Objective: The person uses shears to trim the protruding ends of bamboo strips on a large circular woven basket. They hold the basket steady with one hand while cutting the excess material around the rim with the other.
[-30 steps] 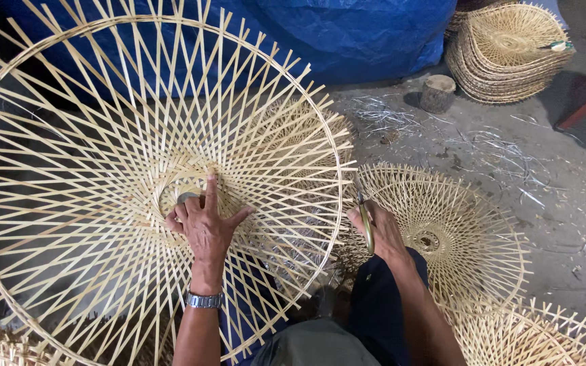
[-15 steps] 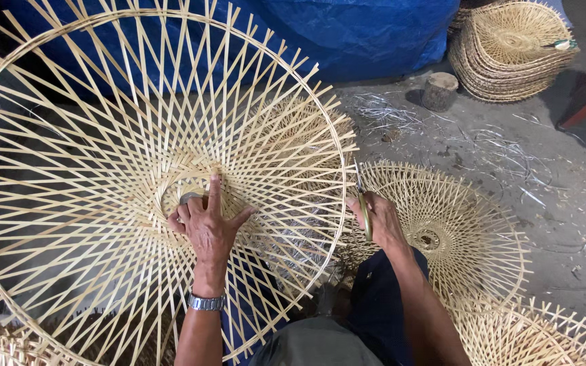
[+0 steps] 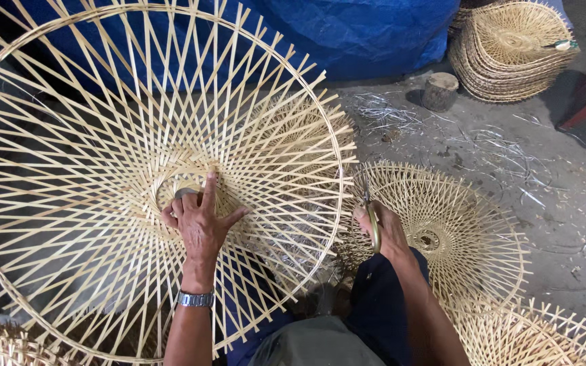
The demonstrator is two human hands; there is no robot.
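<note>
I judge the trimming step to be in hand. My right hand (image 3: pixel 382 229) is closed around yellow-handled scissors (image 3: pixel 372 220) just beside the rim of the large round openwork frame of pale bamboo strips (image 3: pixel 76 203). My left hand (image 3: pixel 201 220) lies spread flat on its hub, gripping nothing. The next move calls for blades meeting a protruding strip end. Beyond, a blue tarpaulin (image 3: pixel 361 34).

Bare floor (image 3: pixel 510 156) right (strewn shavings); woven frames (image 3: pixel 442 230) crowd elsewhere.
</note>
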